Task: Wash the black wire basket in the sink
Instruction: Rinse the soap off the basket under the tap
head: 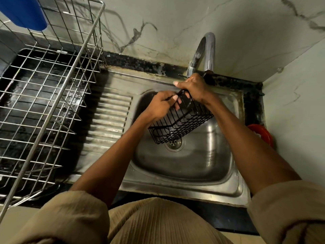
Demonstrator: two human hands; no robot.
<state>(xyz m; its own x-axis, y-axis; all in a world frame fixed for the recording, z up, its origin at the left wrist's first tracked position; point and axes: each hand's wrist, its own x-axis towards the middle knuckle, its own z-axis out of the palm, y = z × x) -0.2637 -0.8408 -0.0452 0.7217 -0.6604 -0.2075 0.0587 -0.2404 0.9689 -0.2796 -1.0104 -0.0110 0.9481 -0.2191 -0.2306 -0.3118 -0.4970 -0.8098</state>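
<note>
A: What's in view, big stuff first?

B: Bench (139, 65) is dark stone with a steel rack (44, 95) on its left end. I'm standing at the sink (219, 175). Tap (207, 50) arcs over the bowl's far edge, and I can't see any water running.

A: Where's the basket?

B: Basket (182, 124) is up in the air over the bowl, clear of the bottom and tilted. Its low end hangs above the drain (174, 143). My guess is that's so runoff falls straight down the hole.

A: Grips?

B: Both clenched on the basket's high end, just under the spout. Right hand (193, 87) wraps the top rim wire and carries the weight. Left hand (160, 106) has its fingers (175, 98) hooked round the wires beside it, which looks like rubbing or steadying. Can't tell which.

A: Progress?

B: Mid-wash, I'd say. The right hand's skin looks wet. No sponge or soap in sight.
</note>
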